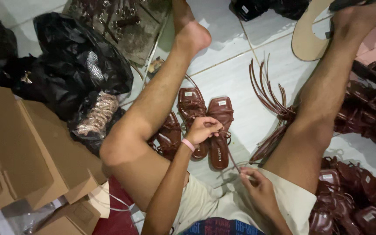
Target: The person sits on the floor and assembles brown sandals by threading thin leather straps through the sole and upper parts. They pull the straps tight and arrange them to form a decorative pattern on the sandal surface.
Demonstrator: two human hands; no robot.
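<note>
A dark red strappy sandal [221, 130] lies on the white tiled floor [240, 78] between the person's bare legs, sole down, just beside a matching sandal [191, 114]. The left hand [202, 129], with a pink band at the wrist, is closed over the straps at the middle of the sandal, fingers curled and pinching them. The right hand [257, 185] rests near the lap with fingers pinched on a thin lace [233, 163] that runs up toward the sandal. Judging from this, the pair in front looks mostly assembled, with the lacing of this one in progress; a third sandal [169, 135] lies partly hidden behind the left knee. A bundle of loose red straps [270, 93] fans out on the floor by the right leg, and a heap of similar sandals [353, 196] fills the right edge, so plenty of pieces appear handled, though which are finished cannot be told. Farther left sit black plastic bags [79, 56] and cardboard boxes [27, 152]
</note>
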